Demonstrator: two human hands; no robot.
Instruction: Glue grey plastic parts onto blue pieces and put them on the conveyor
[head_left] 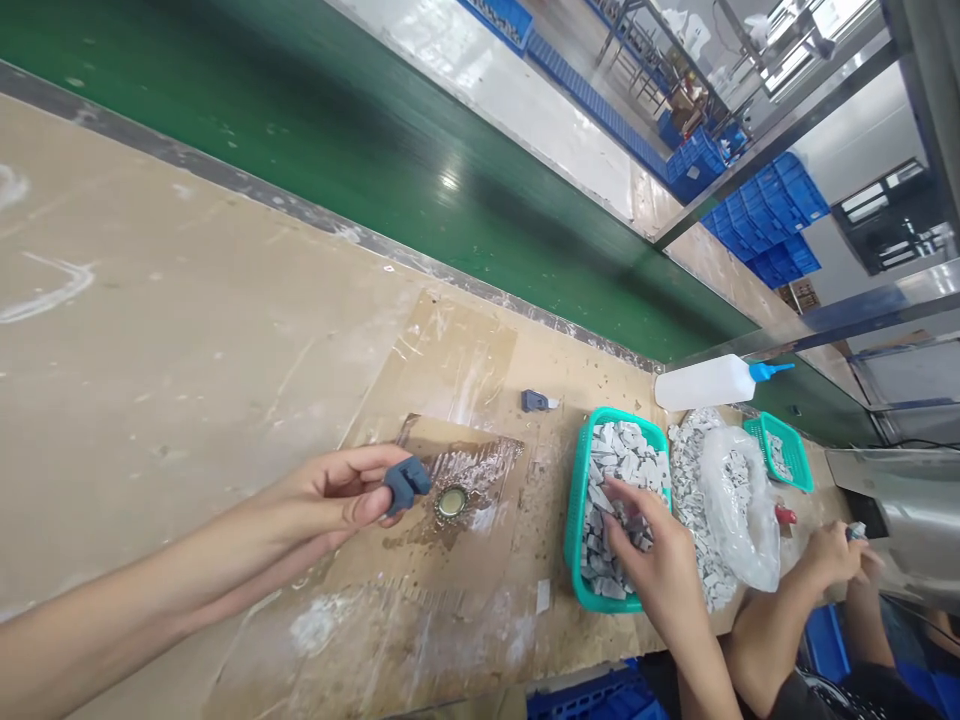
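My left hand [349, 497] pinches a small dark blue-grey block [406, 484] with a notch in it, held above the workbench. Just right of the block, a round metal cap [451, 503] lies on a wet, stained cardboard sheet [420, 570]. My right hand [654, 535] reaches into a green plastic basket [576, 530] full of small grey pieces [626, 445]. Its thumb and forefinger close on one grey piece [599, 497] at the top of the heap.
A dark part with a pale tip [537, 401] lies behind the cardboard. A white squeeze bottle [705, 382], a plastic bag [741, 505] and a smaller green basket [795, 465] stand right. Another person's hands [836, 553] work there. A green conveyor belt [450, 220] runs behind.
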